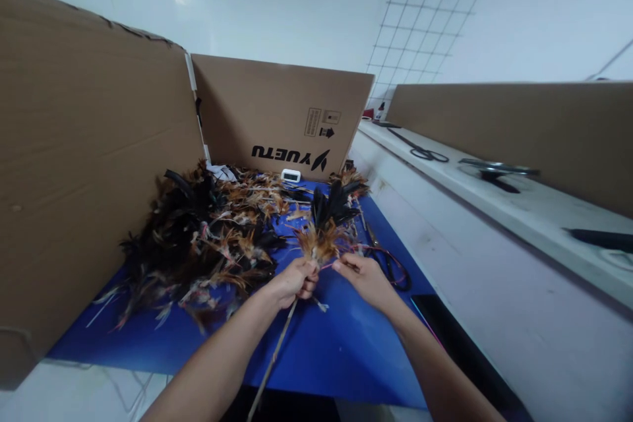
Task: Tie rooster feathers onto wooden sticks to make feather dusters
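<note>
Presently, left of the hands, upright cardboard (93,145) flanks a loose feather heap (212,244) on the blue desk (341,356). The left hand (297,282) grips a thin stick (273,359) just below its feather bunch (321,237); the right hand (363,277) pinches a pink strand (326,267). Well beyond the right hand stands a small bottle (380,111), contents indistinct.

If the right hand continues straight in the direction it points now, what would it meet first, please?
Probably the brown feathers of the bundle, just ahead of the right hand. The left hand is very near this line, and depth is unclear from one view.
</note>
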Available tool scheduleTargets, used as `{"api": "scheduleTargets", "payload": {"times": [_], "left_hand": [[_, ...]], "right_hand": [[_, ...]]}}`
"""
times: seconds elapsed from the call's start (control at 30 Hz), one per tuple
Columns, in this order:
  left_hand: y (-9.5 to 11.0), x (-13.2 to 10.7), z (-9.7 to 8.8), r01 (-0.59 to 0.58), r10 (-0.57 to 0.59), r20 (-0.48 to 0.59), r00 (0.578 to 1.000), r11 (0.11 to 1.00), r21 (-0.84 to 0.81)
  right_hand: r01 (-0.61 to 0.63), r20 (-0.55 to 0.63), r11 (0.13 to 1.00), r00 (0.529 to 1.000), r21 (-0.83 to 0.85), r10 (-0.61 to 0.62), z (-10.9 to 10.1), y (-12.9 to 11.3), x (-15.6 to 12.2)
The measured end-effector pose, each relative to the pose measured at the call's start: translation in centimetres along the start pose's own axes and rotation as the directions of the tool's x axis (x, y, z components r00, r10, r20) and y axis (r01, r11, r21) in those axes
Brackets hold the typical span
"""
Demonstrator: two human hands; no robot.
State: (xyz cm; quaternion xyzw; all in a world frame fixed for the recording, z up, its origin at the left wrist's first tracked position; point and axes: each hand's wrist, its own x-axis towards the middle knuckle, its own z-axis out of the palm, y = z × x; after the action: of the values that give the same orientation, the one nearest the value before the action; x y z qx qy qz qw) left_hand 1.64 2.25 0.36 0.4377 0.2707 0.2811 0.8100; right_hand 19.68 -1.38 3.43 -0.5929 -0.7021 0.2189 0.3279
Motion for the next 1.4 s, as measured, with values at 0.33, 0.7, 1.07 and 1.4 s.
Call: {"api": "scheduleTargets", "payload": {"times": [0.33, 0.7, 1.07, 1.4], "left_hand": [[1.7, -0.3, 0.5, -0.01, 0.016, -0.107, 0.994, 0.998, 0.061], [3.7, -0.1, -3.2, -0.122, 0.112, -0.145, 0.983, 0.991, -0.06], [2.1, 0.3, -2.8, -0.112, 0.106, -0.091, 0.99, 0.992, -0.064], [1.6, 0.3, -2.4, -0.1, 0.096, -0.103, 0.99, 0.995, -0.027]], "right_hand": [[-0.033, 0.014, 0.999, 0.999, -0.01, 0.033, -0.2, 0.1, -1.8], [-0.086, -0.133, 0.857, 0.991, -0.509, 0.021, -2.9, 4.6, -2.1], [0.141, 0.211, 0.918, 0.975, -0.371, -0.065, 5.9, -1.3, -3.4], [-0.249, 0.235, 0.91, 0.956, 0.333, 0.176, 0.2, -4.8, -3.7]]}}
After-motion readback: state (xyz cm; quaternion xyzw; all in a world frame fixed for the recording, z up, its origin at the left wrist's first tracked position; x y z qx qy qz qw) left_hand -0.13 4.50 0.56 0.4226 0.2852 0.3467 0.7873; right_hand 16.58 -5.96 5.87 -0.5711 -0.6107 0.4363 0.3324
